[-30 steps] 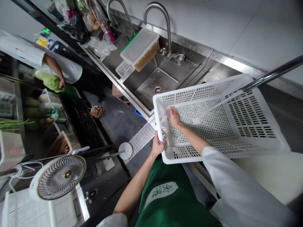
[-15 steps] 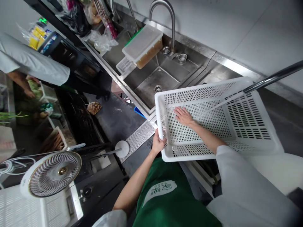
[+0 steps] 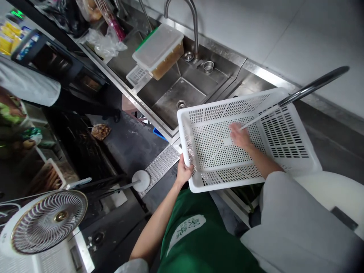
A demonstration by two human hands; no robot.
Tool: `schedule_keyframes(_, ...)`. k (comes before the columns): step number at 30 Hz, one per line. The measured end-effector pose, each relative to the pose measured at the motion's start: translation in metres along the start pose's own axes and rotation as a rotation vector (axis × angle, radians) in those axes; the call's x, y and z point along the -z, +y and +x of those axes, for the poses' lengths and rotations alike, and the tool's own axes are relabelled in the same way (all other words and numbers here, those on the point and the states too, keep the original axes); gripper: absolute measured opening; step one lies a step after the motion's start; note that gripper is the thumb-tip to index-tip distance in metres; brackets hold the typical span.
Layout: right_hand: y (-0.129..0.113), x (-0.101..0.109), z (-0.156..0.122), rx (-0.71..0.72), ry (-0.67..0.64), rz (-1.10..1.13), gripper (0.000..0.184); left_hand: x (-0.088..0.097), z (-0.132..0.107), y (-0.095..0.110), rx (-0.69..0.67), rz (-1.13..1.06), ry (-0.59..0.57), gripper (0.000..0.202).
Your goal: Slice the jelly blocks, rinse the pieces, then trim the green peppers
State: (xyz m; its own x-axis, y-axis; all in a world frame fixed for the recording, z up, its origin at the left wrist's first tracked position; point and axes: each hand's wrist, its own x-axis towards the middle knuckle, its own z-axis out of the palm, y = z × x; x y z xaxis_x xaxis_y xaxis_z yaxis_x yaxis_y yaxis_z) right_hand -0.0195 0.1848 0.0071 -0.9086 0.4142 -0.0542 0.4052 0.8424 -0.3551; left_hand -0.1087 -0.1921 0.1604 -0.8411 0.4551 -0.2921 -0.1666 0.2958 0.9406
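Since the earlier frame the right hand (image 3: 241, 137) has slid rightward across the inside of the white basket (image 3: 184, 140), up to the thin stream of water (image 3: 261, 116), and another person's pale shirt (image 3: 31, 79) shows less at the far left. Nearest stands the green apron (image 3: 204, 246) with its pale printed patch; at near left is a white fan (image 3: 51, 223), and at near right a white board (image 3: 338, 189) with a rounded edge. Just beyond the apron, the left hand (image 3: 184, 171) is closed on the basket's left rim, close to its near corner. That slotted basket lies right of the steel sink (image 3: 170, 100), its mouth turned up toward the wearer. The right hand is open over the basket floor, gripping nothing, its fingers blurred; whether it touches the mesh cannot be told. Above the basket's far right, a chrome spout (image 3: 313, 87) feeds the stream. Farther off, a lidded plastic tub (image 3: 159, 45) with brownish contents sits across the sink, left of a curved faucet (image 3: 195, 26). At far left a clear plastic bag (image 3: 105, 43) lies on the surface.
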Motion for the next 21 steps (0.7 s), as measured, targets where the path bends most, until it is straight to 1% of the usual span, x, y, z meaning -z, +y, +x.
schedule_keyframes(1, 0.024, 0.001, 0.005, -0.221, 0.143, -0.039, 0.055, 0.0, 0.0, 0.001, -0.005, 0.015, 0.005, 0.059)
schedule_keyframes(2, 0.038, 0.0, 0.011, -0.433, 0.266, -0.059, 0.058, 0.001, 0.0, 0.002, -0.01, 0.029, 0.007, 0.06)
schedule_keyframes(3, 0.043, -0.004, 0.019, -0.611, 0.359, -0.068, 0.061, 0.001, 0.0, 0.002, -0.014, 0.042, 0.004, 0.06)
schedule_keyframes(4, 0.036, -0.011, 0.028, -0.743, 0.417, -0.07, 0.065, 0.002, 0.001, 0.002, -0.013, 0.051, -0.005, 0.06)
schedule_keyframes(5, 0.021, -0.018, 0.036, -0.817, 0.44, -0.068, 0.067, 0.003, 0.001, 0.002, -0.009, 0.055, -0.014, 0.061)
schedule_keyframes(6, -0.001, -0.025, 0.044, -0.835, 0.436, -0.065, 0.07, 0.003, 0.002, 0.001, -0.003, 0.054, -0.02, 0.063)
schedule_keyframes(7, -0.027, -0.032, 0.051, -0.798, 0.418, -0.058, 0.072, 0.004, 0.002, 0.0, 0.003, 0.052, -0.026, 0.065)
schedule_keyframes(8, -0.055, -0.038, 0.056, -0.721, 0.383, -0.043, 0.072, 0.004, 0.002, -0.001, 0.008, 0.048, -0.03, 0.066)
schedule_keyframes(10, -0.108, -0.045, 0.059, -0.5, 0.277, 0.01, 0.072, 0.003, 0.003, -0.004, 0.009, 0.033, -0.035, 0.067)
schedule_keyframes(11, -0.13, -0.047, 0.057, -0.366, 0.212, 0.04, 0.072, 0.003, 0.003, -0.005, 0.005, 0.024, -0.037, 0.067)
schedule_keyframes(12, -0.146, -0.048, 0.052, -0.224, 0.143, 0.069, 0.072, 0.003, 0.003, -0.006, 0.0, 0.016, -0.037, 0.066)
schedule_keyframes(13, -0.157, -0.049, 0.046, -0.076, 0.073, 0.095, 0.072, 0.002, 0.003, -0.007, -0.006, 0.007, -0.035, 0.065)
schedule_keyframes(14, -0.162, -0.048, 0.039, 0.067, 0.005, 0.115, 0.072, 0.002, 0.003, -0.008, -0.012, -0.001, -0.028, 0.065)
schedule_keyframes(15, -0.16, -0.045, 0.032, 0.202, -0.057, 0.129, 0.07, 0.001, 0.003, -0.008, -0.016, -0.005, -0.021, 0.065)
schedule_keyframes(16, -0.153, -0.042, 0.027, 0.326, -0.117, 0.137, 0.067, 0.001, 0.003, -0.009, -0.019, -0.006, -0.014, 0.065)
schedule_keyframes(17, -0.14, -0.037, 0.023, 0.432, -0.171, 0.139, 0.064, 0.001, 0.003, -0.009, -0.021, -0.005, -0.01, 0.065)
schedule_keyframes(18, -0.123, -0.032, 0.021, 0.505, -0.211, 0.134, 0.062, 0.001, 0.004, -0.009, -0.022, -0.001, -0.008, 0.065)
schedule_keyframes(19, -0.104, -0.025, 0.021, 0.518, -0.223, 0.12, 0.06, 0.002, 0.004, -0.009, -0.024, 0.005, -0.009, 0.065)
schedule_keyframes(20, -0.084, -0.019, 0.023, 0.454, -0.199, 0.097, 0.059, 0.002, 0.004, -0.009, -0.027, 0.009, -0.011, 0.065)
schedule_keyframes(21, -0.065, -0.014, 0.027, 0.298, -0.134, 0.067, 0.059, 0.002, 0.004, -0.009, -0.031, 0.01, -0.015, 0.064)
